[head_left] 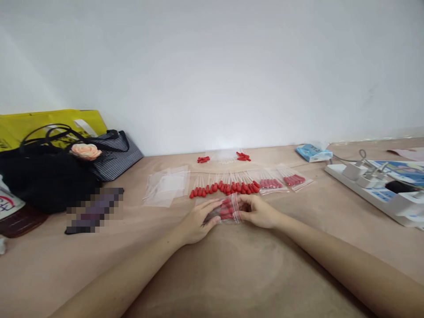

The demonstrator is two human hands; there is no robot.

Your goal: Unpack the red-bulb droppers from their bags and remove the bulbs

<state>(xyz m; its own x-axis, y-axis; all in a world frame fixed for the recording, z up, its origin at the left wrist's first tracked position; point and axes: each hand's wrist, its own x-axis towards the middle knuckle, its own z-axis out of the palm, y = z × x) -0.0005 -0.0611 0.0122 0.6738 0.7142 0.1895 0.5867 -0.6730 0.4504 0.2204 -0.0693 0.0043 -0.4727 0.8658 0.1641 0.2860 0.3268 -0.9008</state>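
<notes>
Zip-lock bag (228, 208), clear and glossy, with red bulbs (226, 211) stacked inside on what are probably droppers, sits between my hands, just nearer me than the loose row of red-bulbed droppers (228, 187). My left hand (199, 221) grips its left end; my right hand (260, 212) pinches its red-lined seal edge (236, 208).

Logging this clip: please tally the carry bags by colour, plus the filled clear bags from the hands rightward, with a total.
Yellow carry bag: 1
Black carry bag: 1
Striped carry bag: 1
Filled clear bags: 3 (one between the left hand and right hand, two lying farther right)
Total: 6
</notes>
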